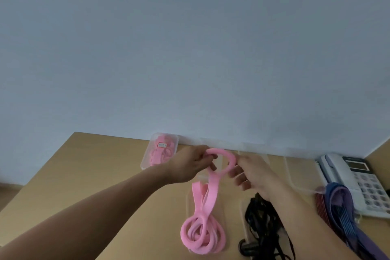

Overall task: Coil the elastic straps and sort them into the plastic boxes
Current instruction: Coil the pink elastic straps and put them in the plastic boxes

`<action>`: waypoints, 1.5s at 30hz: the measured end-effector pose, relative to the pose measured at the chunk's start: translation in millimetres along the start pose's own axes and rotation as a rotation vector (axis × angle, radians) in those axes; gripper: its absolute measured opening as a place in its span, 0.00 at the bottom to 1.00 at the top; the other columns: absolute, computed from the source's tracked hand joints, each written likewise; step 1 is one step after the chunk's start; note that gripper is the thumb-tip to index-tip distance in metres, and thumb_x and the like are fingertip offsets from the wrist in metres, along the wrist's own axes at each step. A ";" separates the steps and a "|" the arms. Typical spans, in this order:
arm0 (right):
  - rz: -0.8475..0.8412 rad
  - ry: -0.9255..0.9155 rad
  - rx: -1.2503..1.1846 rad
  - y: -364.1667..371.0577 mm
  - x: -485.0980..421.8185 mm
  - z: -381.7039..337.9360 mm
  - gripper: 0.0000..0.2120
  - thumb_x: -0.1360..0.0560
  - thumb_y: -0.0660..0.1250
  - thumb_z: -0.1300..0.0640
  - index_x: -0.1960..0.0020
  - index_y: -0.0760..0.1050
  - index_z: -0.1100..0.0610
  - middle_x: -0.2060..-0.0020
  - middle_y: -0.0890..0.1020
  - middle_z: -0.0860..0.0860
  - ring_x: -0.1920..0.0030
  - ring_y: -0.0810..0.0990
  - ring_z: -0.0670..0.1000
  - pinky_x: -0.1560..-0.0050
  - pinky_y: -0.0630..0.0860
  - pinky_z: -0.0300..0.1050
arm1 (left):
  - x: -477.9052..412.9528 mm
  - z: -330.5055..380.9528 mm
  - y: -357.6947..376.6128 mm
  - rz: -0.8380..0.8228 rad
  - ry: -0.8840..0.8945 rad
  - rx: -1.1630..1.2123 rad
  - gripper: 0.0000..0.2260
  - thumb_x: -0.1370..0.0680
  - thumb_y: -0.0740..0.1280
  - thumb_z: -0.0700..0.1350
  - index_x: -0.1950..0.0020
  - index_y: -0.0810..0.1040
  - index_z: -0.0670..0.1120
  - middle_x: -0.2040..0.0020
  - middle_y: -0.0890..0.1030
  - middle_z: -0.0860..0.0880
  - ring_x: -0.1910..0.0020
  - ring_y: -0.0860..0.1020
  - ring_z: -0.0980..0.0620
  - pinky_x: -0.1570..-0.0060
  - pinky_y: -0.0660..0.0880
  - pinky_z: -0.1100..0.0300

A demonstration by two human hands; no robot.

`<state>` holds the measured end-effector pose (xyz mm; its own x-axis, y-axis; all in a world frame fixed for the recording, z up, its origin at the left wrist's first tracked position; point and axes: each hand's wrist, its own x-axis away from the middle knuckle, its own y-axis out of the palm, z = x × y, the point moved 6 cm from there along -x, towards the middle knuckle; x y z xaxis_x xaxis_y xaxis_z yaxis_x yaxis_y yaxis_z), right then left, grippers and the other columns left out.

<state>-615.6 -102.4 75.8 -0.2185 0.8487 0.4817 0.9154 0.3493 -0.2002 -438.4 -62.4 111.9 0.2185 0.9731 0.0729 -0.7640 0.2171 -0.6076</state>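
Pink strap [211,191] — looped above, coiled below; clear box [144,164] behind

Two hands: a left hand [190,164] and a right hand [255,173]. One desk [95,175]. One pink strap [212,194], as far as its loops can be followed. One box [144,165] of pink coils [160,154], too bunched to count. Further clear boxes [292,181], too faint to count. One black tangle [261,224], one blue-purple bunch [341,207], one red bundle [320,207]. One phone [348,175].

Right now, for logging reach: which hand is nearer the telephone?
Right. The right hand is left of the telephone; the left hand is farther left, holding the pink strap.
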 end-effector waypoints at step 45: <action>0.249 -1.039 0.323 16.8 83.4 -136.3 0.06 0.26 0.74 0.59 0.55 0.83 0.48 0.63 0.83 0.42 0.61 0.82 0.46 0.61 0.77 0.36 | 22.9 59.1 -74.0 0.079 -0.099 0.619 0.10 0.24 0.71 0.40 0.44 0.79 0.38 0.56 0.84 0.40 0.62 0.83 0.46 0.59 0.80 0.56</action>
<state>-572.4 -79.8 228.9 -0.3556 0.7766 -0.5200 0.8753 0.0817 -0.4766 -412.8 -51.7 205.3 0.1126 0.9841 0.1374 -0.9917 0.1200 -0.0465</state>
